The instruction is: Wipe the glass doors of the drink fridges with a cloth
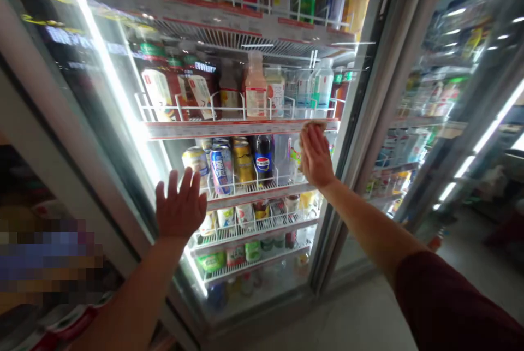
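A tall drinks fridge with a glass door (pixel 229 94) fills the view. My left hand (pixel 180 206) lies flat on the glass near the door's left edge, fingers spread. My right hand (pixel 315 155) presses flat on the glass at the right, with a light cloth (pixel 317 124) showing just above its fingertips; whether the fingers grip it is unclear. Behind the glass, cans (pixel 221 168) and a Pepsi bottle (pixel 263 160) stand on a wire shelf between my hands.
More shelves hold bottles (pixel 256 89) above and small cups and cans below. A bright light strip (pixel 110 78) runs down the left inside. A second glass-door fridge (pixel 426 116) stands to the right. Pale floor (pixel 360 313) lies below.
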Demonstrator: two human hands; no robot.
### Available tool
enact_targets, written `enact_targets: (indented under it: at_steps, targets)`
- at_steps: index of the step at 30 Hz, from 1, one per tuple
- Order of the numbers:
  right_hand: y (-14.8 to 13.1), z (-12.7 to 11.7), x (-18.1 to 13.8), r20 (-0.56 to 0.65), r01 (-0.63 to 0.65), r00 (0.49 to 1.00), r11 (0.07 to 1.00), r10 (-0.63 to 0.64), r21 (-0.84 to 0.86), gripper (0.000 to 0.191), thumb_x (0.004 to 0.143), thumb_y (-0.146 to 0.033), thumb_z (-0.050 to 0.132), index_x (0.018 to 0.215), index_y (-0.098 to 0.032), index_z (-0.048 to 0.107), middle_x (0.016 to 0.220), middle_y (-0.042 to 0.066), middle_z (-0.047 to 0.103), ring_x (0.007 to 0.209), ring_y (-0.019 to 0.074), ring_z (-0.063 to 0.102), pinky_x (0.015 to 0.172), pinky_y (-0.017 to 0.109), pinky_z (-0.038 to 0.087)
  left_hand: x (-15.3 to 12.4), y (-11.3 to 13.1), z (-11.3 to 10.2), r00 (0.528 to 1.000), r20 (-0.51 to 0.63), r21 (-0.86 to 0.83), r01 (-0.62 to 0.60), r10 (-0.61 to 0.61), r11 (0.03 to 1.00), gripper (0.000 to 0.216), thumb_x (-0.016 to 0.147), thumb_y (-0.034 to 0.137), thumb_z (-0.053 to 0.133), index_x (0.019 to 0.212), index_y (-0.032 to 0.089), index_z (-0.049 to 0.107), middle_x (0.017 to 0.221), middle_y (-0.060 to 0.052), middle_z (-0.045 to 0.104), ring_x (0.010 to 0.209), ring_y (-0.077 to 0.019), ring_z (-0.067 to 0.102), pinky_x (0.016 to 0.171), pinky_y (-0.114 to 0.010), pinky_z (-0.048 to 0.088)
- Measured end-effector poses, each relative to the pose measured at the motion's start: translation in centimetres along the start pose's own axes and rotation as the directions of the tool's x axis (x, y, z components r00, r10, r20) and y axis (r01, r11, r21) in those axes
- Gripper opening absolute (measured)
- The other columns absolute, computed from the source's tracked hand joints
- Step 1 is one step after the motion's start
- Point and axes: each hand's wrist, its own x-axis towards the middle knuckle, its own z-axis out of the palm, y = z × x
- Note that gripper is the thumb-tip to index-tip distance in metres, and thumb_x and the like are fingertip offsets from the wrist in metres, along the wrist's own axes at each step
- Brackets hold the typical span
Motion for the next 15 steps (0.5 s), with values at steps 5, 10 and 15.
enact_targets:
  at_steps: [5,10,15]
  targets:
    - [-1.7,1.9,-6.2,-0.046,-0.049,0.998,0.998,0.048,-0.027,0.073,0.109,-0.022,0.043,0.175,-0.021,0.010,0.172,0.015,0.039,0.163,0.0333,0.030,0.131,0.060,0.033,-0.4,-0.5,0.4,0.999,0.022,0.006,0.031,-0.031,0.999,0.070,0.102,0.034,0.057,0.168,0.025,0.034,0.167,-0.015,0.045,0.163,-0.0377,0.023,0.132,-0.067,0.009]
    - [-0.1,1.8,-7.8,0.098,0.128,0.986,0.991,-0.132,0.045,0.064,0.108,-0.021,0.044,0.171,-0.027,0.032,0.162,0.009,0.056,0.156,0.0264,0.045,0.133,0.050,0.033,-0.5,-0.7,0.5,1.000,0.017,0.121,-0.026,0.024,0.992,0.072,0.102,0.034,0.055,0.168,0.021,0.031,0.167,-0.017,0.044,0.163,-0.0372,0.023,0.130,-0.066,0.014]
    - [2.8,1.2,-4.6,-0.138,-0.156,0.979,0.988,0.152,-0.016,0.069,0.110,-0.022,0.039,0.175,-0.025,0.015,0.176,0.012,0.031,0.165,0.0333,0.023,0.132,0.065,0.030,-0.4,-0.6,0.5,0.999,0.022,0.126,0.024,-0.027,0.992,0.064,0.103,0.039,0.051,0.163,0.020,0.041,0.164,-0.017,0.049,0.162,-0.0370,0.027,0.129,-0.066,0.017]
